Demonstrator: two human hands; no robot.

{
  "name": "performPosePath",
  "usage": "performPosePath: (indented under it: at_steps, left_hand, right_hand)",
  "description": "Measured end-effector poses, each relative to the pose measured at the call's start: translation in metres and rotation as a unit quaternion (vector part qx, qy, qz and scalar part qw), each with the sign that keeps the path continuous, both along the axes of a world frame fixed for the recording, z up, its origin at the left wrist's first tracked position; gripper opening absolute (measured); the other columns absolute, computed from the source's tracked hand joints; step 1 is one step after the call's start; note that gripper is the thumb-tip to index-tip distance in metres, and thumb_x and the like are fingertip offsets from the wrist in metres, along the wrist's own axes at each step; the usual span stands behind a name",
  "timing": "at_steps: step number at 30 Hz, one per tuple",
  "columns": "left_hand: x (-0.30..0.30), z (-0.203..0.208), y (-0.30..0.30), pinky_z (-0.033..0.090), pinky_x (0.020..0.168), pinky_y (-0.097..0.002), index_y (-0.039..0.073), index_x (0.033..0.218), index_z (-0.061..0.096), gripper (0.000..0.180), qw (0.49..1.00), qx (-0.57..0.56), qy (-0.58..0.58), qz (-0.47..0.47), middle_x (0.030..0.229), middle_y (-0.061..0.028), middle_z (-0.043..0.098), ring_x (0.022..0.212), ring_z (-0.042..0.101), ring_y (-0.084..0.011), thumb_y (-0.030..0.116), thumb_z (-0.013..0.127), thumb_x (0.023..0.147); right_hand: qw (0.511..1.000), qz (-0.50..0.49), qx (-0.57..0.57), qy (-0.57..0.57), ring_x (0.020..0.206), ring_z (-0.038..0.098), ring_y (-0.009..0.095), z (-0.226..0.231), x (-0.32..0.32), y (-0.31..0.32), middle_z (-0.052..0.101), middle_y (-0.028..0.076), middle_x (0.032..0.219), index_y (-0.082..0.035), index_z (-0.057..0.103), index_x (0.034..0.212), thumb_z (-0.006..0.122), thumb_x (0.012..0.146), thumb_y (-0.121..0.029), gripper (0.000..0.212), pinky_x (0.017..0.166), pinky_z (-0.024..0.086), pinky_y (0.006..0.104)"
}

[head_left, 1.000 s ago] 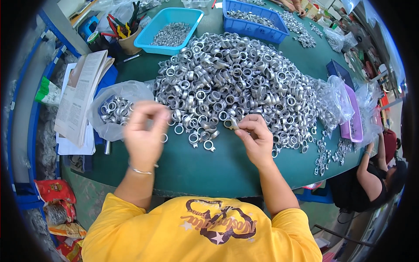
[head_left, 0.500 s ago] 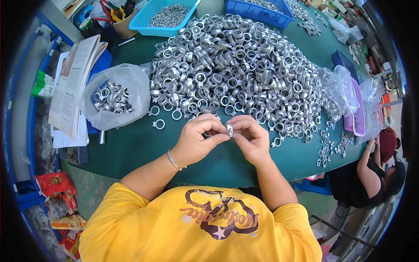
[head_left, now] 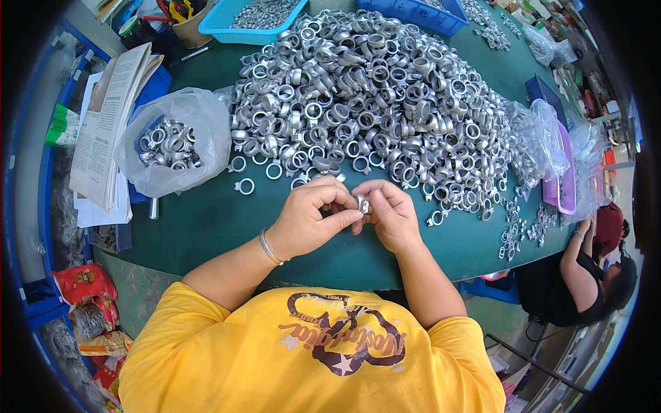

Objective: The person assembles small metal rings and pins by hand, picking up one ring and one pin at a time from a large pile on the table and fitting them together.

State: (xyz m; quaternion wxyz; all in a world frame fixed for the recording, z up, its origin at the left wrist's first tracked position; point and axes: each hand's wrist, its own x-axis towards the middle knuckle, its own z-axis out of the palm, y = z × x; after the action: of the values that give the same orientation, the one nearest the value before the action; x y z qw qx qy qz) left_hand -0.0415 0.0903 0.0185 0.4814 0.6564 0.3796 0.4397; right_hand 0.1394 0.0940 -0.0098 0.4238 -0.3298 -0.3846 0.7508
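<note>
A small silver metal ring clamp [head_left: 362, 204] is held up between my hands, just in front of a big heap of similar ring clamps [head_left: 372, 103]. My left hand [head_left: 313, 215], with a bangle on its wrist, pinches the clamp between thumb and fingers. My right hand [head_left: 392, 219] has its thumb and bent fingers closed on the clamp's right side. The inner fingertips partly hide one another. Several loose clamps lie on the green table [head_left: 303, 265] beyond my left hand, one of them a single ring [head_left: 244, 186] set apart from the heap.
On the left stand a clear plastic bag [head_left: 206, 155] with more clamps in it and a stack of papers [head_left: 103, 131]. Light blue [head_left: 256, 37] and dark blue baskets [head_left: 413, 17] sit behind the heap. A purple basket [head_left: 569, 172] and another person [head_left: 578, 282] are at the right.
My right thumb and fingers have shifted around the clamp, which has turned slightly between my hands. The surroundings sit slightly differently in view as my head moved.
</note>
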Motion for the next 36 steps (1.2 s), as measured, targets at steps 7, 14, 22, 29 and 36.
performPosePath:
  at_steps: [7, 14, 22, 29, 36]
  left_hand:
    - [0.002, -0.016, -0.003, 0.046, 0.056, -0.0202, 0.002, 0.091, 0.049, 0.015, 0.967, -0.204, -0.154, 0.007, 0.08, -0.0049, 0.057, 0.065, 0.057, -0.0112, 0.003, 0.061, 0.082]
    - [0.004, -0.005, 0.0, 0.044, 0.047, -0.0211, 0.003, 0.099, 0.053, 0.028, 0.811, -0.475, -0.337, -0.058, 0.081, -0.0076, 0.059, 0.061, 0.057, -0.0137, 0.028, 0.041, 0.095]
    - [0.001, -0.013, 0.0, 0.027, 0.039, -0.0164, 0.007, 0.09, 0.052, 0.009, 0.867, -0.366, -0.333, 0.051, 0.071, -0.0026, 0.052, 0.05, 0.042, -0.0047, 0.015, 0.054, 0.089]
    - [0.003, -0.016, -0.002, 0.029, 0.041, -0.0165, 0.006, 0.094, 0.052, 0.009, 0.903, -0.315, -0.286, 0.056, 0.072, -0.002, 0.051, 0.051, 0.043, -0.0046, 0.013, 0.053, 0.089]
    - [0.001, -0.012, -0.003, 0.029, 0.042, -0.0162, 0.004, 0.098, 0.055, 0.013, 0.873, -0.362, -0.326, 0.012, 0.077, -0.0015, 0.053, 0.052, 0.043, -0.0047, 0.013, 0.056, 0.088]
  right_hand:
    - [0.983, -0.04, 0.1, 0.146, 0.099, 0.056, 0.021, -0.002, 0.002, 0.004, 0.055, 0.018, 0.11, -0.003, 0.051, 0.104, 0.065, 0.076, 0.002, 0.032, 0.087, 0.046, 0.0329]
    - [0.95, -0.059, 0.287, -0.111, 0.098, 0.057, 0.023, 0.018, -0.002, -0.001, 0.057, 0.017, 0.108, 0.001, 0.059, 0.092, 0.064, 0.073, 0.007, 0.021, 0.083, 0.047, 0.0329]
    - [0.658, -0.18, 0.483, -0.55, 0.07, 0.051, 0.025, 0.02, -0.004, 0.03, 0.055, 0.007, 0.074, -0.007, 0.062, 0.079, 0.066, 0.069, -0.004, 0.01, 0.063, 0.04, 0.0362]
    - [0.719, -0.134, 0.455, -0.508, 0.071, 0.051, 0.022, 0.011, -0.013, 0.029, 0.053, 0.004, 0.071, -0.008, 0.062, 0.075, 0.069, 0.068, -0.007, 0.009, 0.065, 0.037, 0.0342]
    - [0.837, -0.087, 0.431, -0.325, 0.066, 0.056, 0.019, 0.027, -0.01, 0.013, 0.059, 0.008, 0.077, -0.002, 0.061, 0.081, 0.066, 0.071, 0.004, 0.013, 0.059, 0.045, 0.0259]
